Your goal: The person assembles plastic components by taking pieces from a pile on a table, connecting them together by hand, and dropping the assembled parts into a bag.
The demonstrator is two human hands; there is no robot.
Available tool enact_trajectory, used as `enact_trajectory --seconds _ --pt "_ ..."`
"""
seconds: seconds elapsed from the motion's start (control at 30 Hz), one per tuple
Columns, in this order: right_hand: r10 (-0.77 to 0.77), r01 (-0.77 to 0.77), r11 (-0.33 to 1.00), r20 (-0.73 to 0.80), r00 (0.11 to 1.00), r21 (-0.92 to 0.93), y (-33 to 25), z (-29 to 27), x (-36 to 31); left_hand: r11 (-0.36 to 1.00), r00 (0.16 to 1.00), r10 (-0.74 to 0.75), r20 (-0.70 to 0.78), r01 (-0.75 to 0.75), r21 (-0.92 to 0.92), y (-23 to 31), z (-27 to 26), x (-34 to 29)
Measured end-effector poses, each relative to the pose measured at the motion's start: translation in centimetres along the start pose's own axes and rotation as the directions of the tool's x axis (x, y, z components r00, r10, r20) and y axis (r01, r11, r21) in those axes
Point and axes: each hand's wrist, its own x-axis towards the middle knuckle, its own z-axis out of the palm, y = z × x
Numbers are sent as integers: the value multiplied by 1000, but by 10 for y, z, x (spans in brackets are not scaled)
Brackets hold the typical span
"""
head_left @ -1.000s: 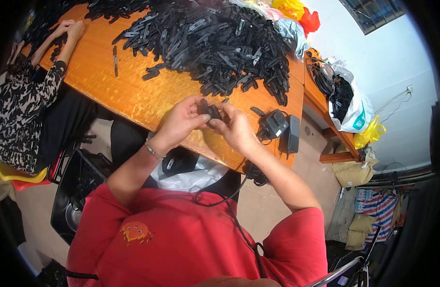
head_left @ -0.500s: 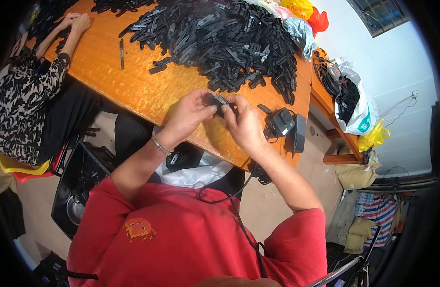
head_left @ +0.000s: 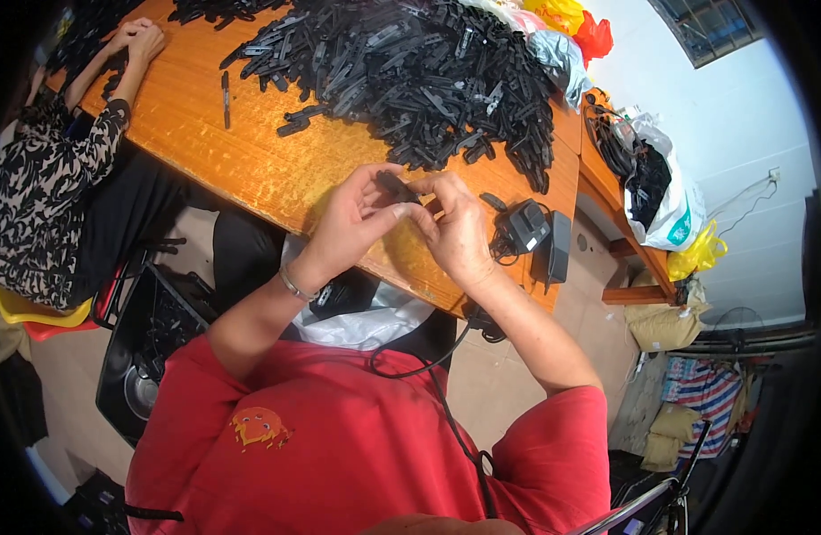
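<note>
Between my two hands, over the table's near edge, is a small dark elongated plastic part (head_left: 395, 186). My left hand (head_left: 357, 212) grips it, thumb pointing right and fingers curled behind. My right hand (head_left: 452, 225) closes on its right end with thumb and bent forefinger. Fingers hide much of the part, so its exact kind does not show. Beyond my hands a big heap of similar black plastic parts (head_left: 410, 80) covers the far side of the wooden table (head_left: 241, 169). One small black piece (head_left: 493, 202) lies beside my right hand.
Black power adapters (head_left: 523, 229) with cables sit at the table's right corner. A dark pen (head_left: 226, 100) lies left of the heap. At the far left a co-worker's hands (head_left: 136, 40) meet over the table. A white bag (head_left: 664, 201) of black things stands on the right-hand bench.
The part has been turned in my fingers: its lighter detailed face showed before, and a plain dark side shows now. Both hands stay in nearly the same place.
</note>
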Motion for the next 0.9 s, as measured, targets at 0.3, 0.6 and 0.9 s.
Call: enact_trajectory --seconds 0.3,0.6,0.9 --pt "-143 143 990 103 984 7 -5 15 -3 992 999 -42 -7 43 122 7 -13 -13" --pt "-128 128 991 437 890 28 -12 15 -21 885 968 -242 68 192 425 32 -39 -55" --pt "232 97 552 265 936 -828 87 -60 11 631 975 -4 222 -170 757 18 -23 -9"
